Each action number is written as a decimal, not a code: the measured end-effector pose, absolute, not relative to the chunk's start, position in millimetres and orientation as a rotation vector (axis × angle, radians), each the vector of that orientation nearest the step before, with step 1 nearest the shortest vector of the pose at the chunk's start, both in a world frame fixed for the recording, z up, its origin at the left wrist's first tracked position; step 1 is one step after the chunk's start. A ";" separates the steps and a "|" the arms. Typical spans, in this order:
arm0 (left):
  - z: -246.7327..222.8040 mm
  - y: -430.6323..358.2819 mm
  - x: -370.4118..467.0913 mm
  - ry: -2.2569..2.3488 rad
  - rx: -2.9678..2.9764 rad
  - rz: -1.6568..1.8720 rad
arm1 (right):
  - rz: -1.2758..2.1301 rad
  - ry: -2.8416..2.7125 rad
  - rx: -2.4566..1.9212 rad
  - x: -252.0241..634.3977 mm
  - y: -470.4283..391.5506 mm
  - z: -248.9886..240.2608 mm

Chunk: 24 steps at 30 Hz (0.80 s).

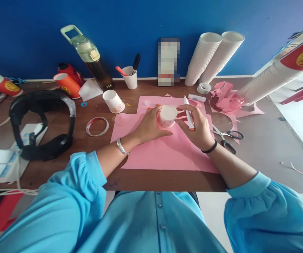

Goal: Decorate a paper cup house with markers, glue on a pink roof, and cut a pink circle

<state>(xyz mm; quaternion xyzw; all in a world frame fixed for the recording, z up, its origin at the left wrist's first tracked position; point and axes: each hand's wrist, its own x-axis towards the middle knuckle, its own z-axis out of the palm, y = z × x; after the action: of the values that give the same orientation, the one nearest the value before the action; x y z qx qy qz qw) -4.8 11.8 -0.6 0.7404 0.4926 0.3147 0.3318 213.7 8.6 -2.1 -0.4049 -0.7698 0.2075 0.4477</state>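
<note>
My left hand (149, 125) is closed around a paper cup (167, 114), its round white end facing up and pink-red markings on its side. Between the fingers of my right hand (198, 128) is a white marker pen (189, 116) with an orange-red end. The right fingertips are close beside the cup; whether they touch it I cannot tell. Beneath both hands lies pink paper (162, 154). A pink paper disc (122, 119) and a glue stick (197, 98) rest near its edges. Scissors (226, 134) lie open-bladed by my right wrist, partly over the paper's side.
Left of the paper are a decorated paper cup (114, 101), a tape roll (97, 126) and a black headset (42, 124). Behind stand a bottle (96, 66), a pen cup (130, 79), a phone (168, 61) and stacked cups (202, 56). Pink scraps (224, 98) lie right.
</note>
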 end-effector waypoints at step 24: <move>6.0 31.4 -14.5 1.026 1.630 1.011 | 0.379 -1.935 -1.181 217.2 22.7 -22.3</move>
<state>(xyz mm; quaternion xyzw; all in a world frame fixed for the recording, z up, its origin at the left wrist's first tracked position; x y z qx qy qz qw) -14.5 31.4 6.0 0.6636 0.4177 0.4117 0.4644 217.2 22.7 -22.3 -0.4687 -0.7683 0.1504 0.4091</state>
